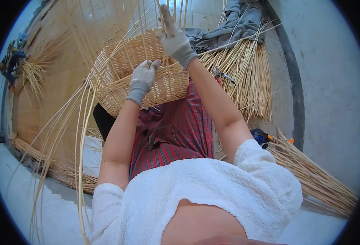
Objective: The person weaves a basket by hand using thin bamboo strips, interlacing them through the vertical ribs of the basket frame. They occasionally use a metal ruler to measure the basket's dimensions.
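A half-woven wicker basket (pixel 171 85) sits tilted across my lap, with thin upright stakes (pixel 143 24) rising from its walls. My left hand (pixel 143 79), in a pale grey work glove, is closed on the near rim, its fingertips around the base of a stake. Higher up, my gloved right hand (pixel 175 41) is among the stakes over the basket's right end, its forefinger stretched up and thumb apart. A thin rod passes close by its fingers; I see no clear grip on it. Long loose rods (pixel 82 147) trail from the basket's left end.
A thick bundle of rods (pixel 245 77) lies to the right, with a pair of cutters (pixel 224 76) on it and grey cloth (pixel 237 24) behind. Another bundle (pixel 310 175) lies near right, beside a dark blue object (pixel 261 136). A person (pixel 10 65) is far left beside more rods.
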{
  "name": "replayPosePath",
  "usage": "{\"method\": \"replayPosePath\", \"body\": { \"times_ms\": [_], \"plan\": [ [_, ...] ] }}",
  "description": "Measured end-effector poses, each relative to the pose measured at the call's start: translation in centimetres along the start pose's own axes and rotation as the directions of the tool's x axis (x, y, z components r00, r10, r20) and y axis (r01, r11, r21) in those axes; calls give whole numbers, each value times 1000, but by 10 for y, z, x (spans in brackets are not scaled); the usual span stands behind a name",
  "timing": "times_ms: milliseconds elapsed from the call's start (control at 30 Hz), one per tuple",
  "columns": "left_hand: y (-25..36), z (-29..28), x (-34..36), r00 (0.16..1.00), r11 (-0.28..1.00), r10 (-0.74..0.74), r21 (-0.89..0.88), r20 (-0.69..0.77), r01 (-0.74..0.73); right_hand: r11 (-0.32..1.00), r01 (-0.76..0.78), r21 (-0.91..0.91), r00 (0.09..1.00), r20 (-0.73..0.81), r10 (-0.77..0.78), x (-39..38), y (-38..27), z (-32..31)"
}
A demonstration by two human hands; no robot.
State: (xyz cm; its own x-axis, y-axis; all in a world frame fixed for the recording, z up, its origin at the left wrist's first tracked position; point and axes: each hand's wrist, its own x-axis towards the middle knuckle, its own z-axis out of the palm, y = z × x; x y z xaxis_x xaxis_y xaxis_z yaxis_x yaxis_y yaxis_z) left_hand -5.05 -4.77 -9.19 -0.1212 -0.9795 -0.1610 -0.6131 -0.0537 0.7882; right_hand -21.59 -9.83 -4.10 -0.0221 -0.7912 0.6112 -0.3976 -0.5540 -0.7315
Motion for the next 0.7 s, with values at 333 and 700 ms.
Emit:
{"method": "replayPosePath", "body": {
  "times_ms": [333,700],
  "plan": [
    [13,1,-5,988,952,-134,-267,70,148,818,-91,568,979,-99,177,8,3,-11],
    [14,18,1,994,830,-112,-551,-15,86,723,-266,638,736,-350,579,-127,44,-80]
  ]
}}
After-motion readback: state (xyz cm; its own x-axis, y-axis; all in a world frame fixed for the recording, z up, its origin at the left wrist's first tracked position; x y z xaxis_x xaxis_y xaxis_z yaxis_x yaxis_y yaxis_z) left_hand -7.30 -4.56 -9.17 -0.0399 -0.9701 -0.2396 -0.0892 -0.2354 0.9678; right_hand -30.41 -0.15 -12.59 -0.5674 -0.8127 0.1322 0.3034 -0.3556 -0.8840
